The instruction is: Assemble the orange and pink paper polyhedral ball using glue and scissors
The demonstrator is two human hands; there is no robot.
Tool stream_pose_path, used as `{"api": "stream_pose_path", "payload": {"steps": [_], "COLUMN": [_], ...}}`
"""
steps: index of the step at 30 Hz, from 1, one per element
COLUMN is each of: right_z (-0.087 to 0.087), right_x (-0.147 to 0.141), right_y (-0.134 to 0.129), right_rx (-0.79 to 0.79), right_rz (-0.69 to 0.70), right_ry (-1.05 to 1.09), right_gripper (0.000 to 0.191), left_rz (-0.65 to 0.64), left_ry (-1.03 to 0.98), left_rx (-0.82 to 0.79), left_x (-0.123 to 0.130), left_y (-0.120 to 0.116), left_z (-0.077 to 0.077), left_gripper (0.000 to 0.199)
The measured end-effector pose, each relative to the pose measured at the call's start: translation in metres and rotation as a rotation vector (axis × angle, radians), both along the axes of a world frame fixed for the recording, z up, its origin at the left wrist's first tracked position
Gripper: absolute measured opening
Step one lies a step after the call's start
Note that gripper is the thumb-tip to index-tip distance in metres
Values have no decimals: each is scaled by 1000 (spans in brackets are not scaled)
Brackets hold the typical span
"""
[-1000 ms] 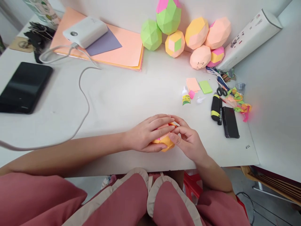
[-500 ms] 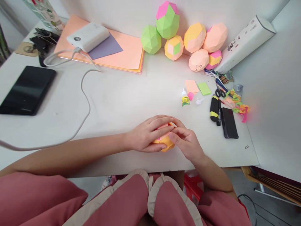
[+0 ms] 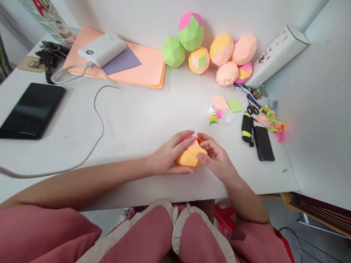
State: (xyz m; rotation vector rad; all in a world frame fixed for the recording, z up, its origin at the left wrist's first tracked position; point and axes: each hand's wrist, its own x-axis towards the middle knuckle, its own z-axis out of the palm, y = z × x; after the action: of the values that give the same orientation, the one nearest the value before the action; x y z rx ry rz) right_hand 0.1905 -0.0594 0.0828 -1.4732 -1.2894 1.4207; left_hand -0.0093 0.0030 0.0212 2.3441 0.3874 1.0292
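Near the table's front edge, a faceted paper ball (image 3: 191, 156) in orange, peach and pink is held between both hands. My left hand (image 3: 170, 155) wraps its left side, thumb below and fingers over the top. My right hand (image 3: 216, 157) grips the right side, its thumb on the orange paper. A gap in the ball shows at its upper right, beside my right fingers. Beyond the hands stand a small glue bottle (image 3: 213, 116), peach paper squares (image 3: 220, 103) and green paper squares (image 3: 234, 105).
Several finished paper balls (image 3: 191, 32) rest against the back wall. At the right lie scissors (image 3: 252, 109), a black-and-yellow cutter (image 3: 246, 128) and a phone (image 3: 263, 143). A white power bank (image 3: 102, 49), its cable and a black tablet (image 3: 31, 110) are at the left.
My left fingers have drawn back from the ball's top, so more of its orange and peach faces shows. The camera view has shifted slightly.
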Motion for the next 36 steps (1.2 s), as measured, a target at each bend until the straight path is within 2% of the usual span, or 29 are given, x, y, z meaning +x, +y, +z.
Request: {"api": "stream_pose_path", "payload": {"steps": [4,13,28,36], "right_z": [2,2,-4,-4], "right_x": [2,-4,-13,-14], "right_y": [2,6,0,-1], "right_rx": [57,81,24,16], "right_rz": [88,108,-25,-18], "right_ry": [-83,-22,100,135], "right_gripper": [35,33,25,22], "left_rz": [-4,-44,-27,-19], "left_ry": [7,-30,-64,-46], "left_rx": [-41,-17,42,43], "left_x": [0,3,7,7], "left_y": [1,2,1,1], "left_z": [-1,2,5,8], "left_gripper": [85,82,79,74]}}
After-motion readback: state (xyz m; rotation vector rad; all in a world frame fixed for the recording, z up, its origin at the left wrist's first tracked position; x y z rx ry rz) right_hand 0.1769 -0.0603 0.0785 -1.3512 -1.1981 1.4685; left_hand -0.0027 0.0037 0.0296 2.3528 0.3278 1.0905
